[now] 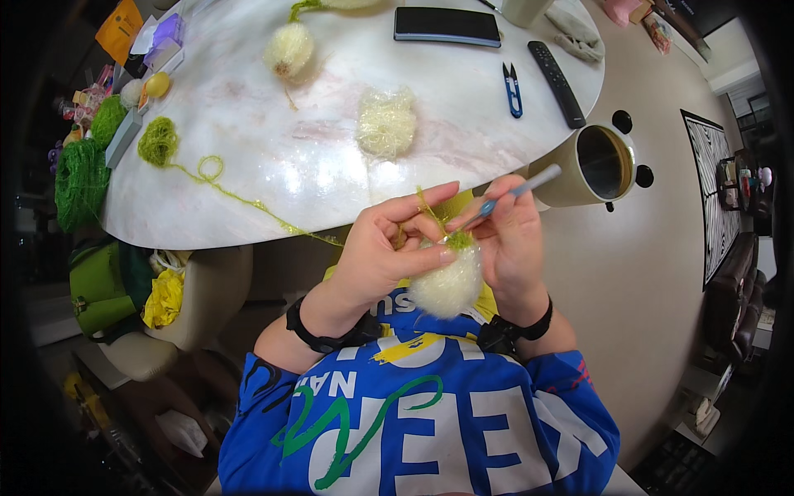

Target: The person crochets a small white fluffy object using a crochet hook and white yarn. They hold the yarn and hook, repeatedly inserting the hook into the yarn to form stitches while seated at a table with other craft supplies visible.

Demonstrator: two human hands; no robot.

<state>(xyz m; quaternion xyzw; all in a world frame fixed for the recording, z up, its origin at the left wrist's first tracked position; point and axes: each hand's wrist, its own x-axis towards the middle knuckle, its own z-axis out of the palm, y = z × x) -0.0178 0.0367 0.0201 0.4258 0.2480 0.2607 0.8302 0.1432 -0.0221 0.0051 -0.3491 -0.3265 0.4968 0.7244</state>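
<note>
My left hand (388,239) pinches a fuzzy white crocheted ball (448,282) near its green top, with the thumb lying on its side. Green yarn (273,220) runs over the table edge to this hand and passes up around a raised finger. In my right hand (512,242) is a crochet hook (518,190) with a blue and grey handle. Its tip meets the green stitches (459,240) on top of the ball. Some right fingers rest against the ball's far side. The exact loop on the hook is too small to make out.
On the marble-look table (248,124) lie a green yarn bundle (157,142), a white yarn skein (386,122), a finished white ball (288,51), a phone (446,27), blue thread snips (513,90) and a remote control (556,84). A bin (577,164) stands right of the table edge.
</note>
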